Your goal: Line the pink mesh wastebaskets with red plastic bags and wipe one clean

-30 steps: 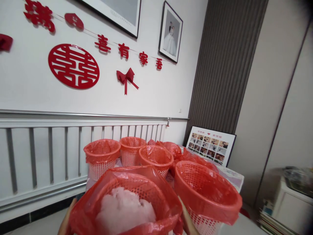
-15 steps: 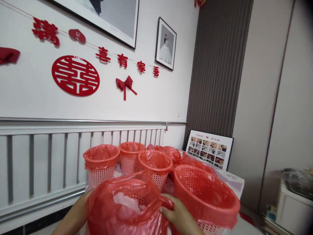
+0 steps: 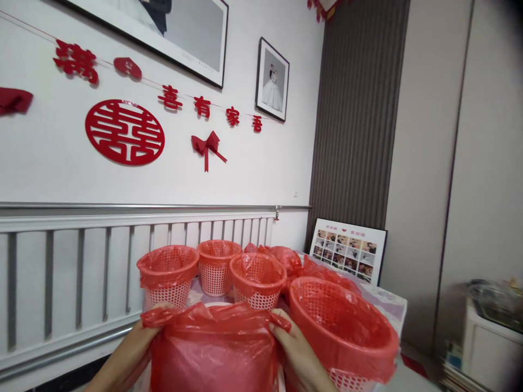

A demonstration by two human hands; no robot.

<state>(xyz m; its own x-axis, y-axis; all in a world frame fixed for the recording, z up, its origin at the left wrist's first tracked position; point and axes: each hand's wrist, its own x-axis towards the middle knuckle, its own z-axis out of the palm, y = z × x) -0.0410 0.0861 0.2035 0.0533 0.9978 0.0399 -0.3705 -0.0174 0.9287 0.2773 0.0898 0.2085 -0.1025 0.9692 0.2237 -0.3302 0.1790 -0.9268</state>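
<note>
A red plastic bag (image 3: 212, 348) sits right in front of me, its mouth drawn together into a flat line. My left hand (image 3: 141, 340) pinches the bag's left top corner. My right hand (image 3: 292, 343) grips the right top corner. The bag hides the basket under it. To the right stands a large basket lined in red plastic (image 3: 341, 332), close to my right hand. Behind the bag stand three smaller white mesh baskets with red liners, left (image 3: 167, 272), middle (image 3: 216, 264) and right (image 3: 256, 280).
The baskets stand on a table with a pale patterned cloth (image 3: 388, 305). Loose red bags (image 3: 290, 258) lie behind. A white radiator (image 3: 81, 272) runs along the wall at left. A framed photo collage (image 3: 347, 250) leans at the back; a low white cabinet (image 3: 482, 337) is at right.
The bag's open mouth, which showed a white filling inside, has been pulled shut. Both hands rose from the sides to its top corners. The view tilted up slightly.
</note>
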